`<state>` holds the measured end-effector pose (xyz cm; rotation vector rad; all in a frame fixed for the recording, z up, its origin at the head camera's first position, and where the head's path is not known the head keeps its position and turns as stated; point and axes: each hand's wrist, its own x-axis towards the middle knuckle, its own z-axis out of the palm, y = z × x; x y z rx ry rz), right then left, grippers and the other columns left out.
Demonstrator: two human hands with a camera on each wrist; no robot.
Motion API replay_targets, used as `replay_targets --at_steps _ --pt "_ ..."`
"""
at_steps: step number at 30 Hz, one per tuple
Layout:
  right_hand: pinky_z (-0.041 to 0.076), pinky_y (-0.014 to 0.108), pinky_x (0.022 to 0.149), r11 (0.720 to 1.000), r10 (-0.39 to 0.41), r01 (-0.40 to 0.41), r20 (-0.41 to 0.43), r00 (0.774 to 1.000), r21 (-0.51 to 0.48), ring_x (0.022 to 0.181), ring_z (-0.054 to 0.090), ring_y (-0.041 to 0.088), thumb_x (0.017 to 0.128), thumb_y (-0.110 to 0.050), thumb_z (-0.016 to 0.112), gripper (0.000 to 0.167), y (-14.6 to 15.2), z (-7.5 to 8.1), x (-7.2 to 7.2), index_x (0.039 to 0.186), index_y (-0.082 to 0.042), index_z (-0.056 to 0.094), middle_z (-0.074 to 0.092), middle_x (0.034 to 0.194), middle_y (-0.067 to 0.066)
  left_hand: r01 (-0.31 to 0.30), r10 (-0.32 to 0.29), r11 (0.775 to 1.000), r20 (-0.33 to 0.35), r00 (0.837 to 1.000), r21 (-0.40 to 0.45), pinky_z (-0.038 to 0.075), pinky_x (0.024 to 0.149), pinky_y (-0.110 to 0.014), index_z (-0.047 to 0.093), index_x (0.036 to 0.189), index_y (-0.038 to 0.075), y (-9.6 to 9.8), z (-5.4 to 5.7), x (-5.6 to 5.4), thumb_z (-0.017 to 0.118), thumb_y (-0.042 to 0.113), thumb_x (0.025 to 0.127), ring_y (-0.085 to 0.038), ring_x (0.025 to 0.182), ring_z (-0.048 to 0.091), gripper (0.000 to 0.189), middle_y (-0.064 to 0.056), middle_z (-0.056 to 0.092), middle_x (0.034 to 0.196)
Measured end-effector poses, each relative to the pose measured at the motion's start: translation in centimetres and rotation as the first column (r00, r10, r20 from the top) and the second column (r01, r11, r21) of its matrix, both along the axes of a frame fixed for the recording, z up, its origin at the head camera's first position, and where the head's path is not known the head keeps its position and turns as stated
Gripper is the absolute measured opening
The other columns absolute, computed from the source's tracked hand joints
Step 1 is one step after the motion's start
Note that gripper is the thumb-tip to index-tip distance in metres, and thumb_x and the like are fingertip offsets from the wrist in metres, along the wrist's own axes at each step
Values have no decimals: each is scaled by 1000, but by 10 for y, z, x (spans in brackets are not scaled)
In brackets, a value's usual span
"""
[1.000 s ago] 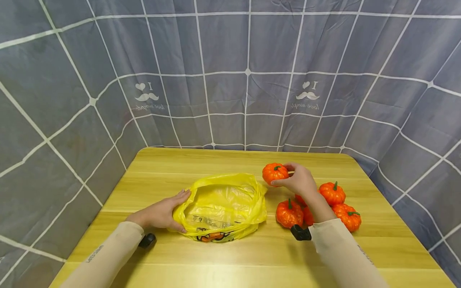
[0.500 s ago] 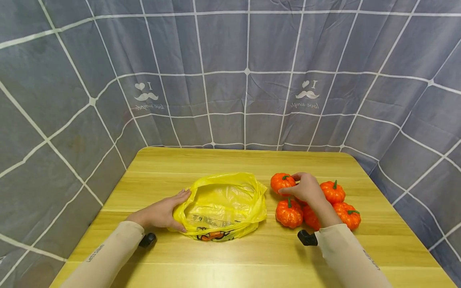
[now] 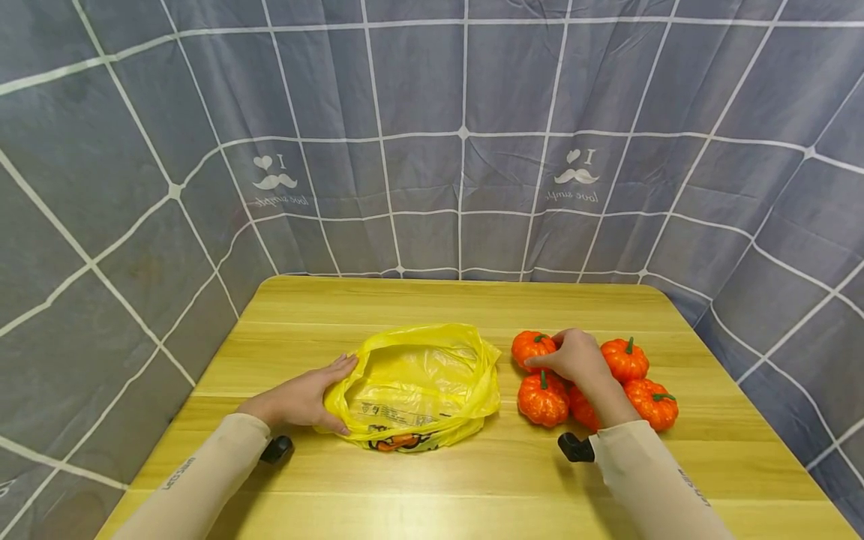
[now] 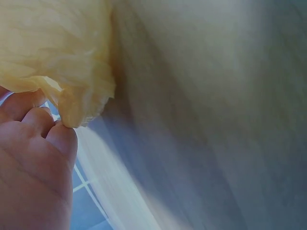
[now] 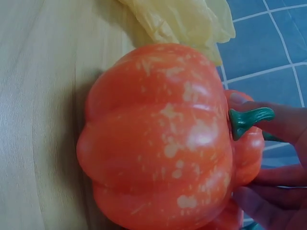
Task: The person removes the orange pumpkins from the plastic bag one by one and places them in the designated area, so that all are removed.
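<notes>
My left hand holds the left side of a yellow plastic bag, whose mouth gapes toward me. In the left wrist view its curled fingers meet the bag's edge. To the right of the bag, my right hand grips a small orange pumpkin with a green stem, thumb on the near side and fingers behind. In the right wrist view a nearer speckled pumpkin covers much of the held pumpkin. Whether the held one touches the table cannot be told.
More pumpkins sit close together around the right hand: one in front, one partly under the wrist, and two at the right, a rear one and a front one. A grey gridded curtain surrounds the wooden table.
My right hand has moved right and toward me, lowering the gripped pumpkin from beside the bag's back corner to just behind the front pumpkin. The left hand and bag have stayed still.
</notes>
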<state>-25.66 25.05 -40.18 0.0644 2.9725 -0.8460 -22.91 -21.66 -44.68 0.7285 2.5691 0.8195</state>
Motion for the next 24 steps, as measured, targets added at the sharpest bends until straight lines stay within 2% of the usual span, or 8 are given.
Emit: replay_targets --at_steps 8,11,14,16,18,20,24 --pt "40 36 63 999 12 -12 5 1000 45 70 45 26 72 -43 89 49 -2 1 1 74 -3 61 48 69 5 -2 2 1000 9 1000 6 15 118 -58 17 161 4 1 0 -1 90 44 72 -35 152 6 121 -15 7 167" --pt "35 35 60 999 12 -12 11 1000 43 68 42 24 76 -46 86 51 -1 1 1 73 -3 58 40 68 3 -1 1 1000 12 1000 7 15 118 -58 17 161 5 1 0 -2 90 44 73 -35 152 6 121 -15 7 167" --pt "47 40 70 999 19 -19 7 1000 48 79 54 32 81 -49 81 55 0 2 0 95 3 68 58 80 17 1 -1 1000 6 1000 4 15 117 -58 17 161 5 0 -1 -2 90 44 73 -35 152 6 121 -15 7 167" --pt "50 49 85 998 29 -29 2 1000 47 97 59 42 84 -50 78 68 1 2 0 117 9 66 65 104 29 3 -3 1000 -1 1000 1 16 117 -58 17 161 5 0 -1 -2 89 45 73 -35 152 7 121 -15 7 167" --pt "46 56 97 998 42 -41 -12 999 37 115 56 47 86 -49 77 80 1 3 0 133 13 57 59 128 34 3 -3 1000 -6 1000 -2 16 117 -58 17 161 5 0 -1 -2 89 45 73 -35 152 7 121 -15 8 167" --pt "44 57 100 999 46 -45 -21 999 14 120 54 49 86 -48 77 83 1 3 -1 138 12 52 56 133 34 1 -1 1000 -6 1000 0 16 117 -58 17 161 5 -1 -1 -2 90 45 73 -35 152 7 121 -16 8 167" --pt "45 57 99 999 45 -47 -60 997 -26 121 54 47 86 -46 78 86 0 4 0 142 11 47 53 138 32 -13 13 1000 -4 1000 9 16 118 -58 17 161 5 -2 -1 -1 90 44 72 -35 152 7 121 -16 8 167"
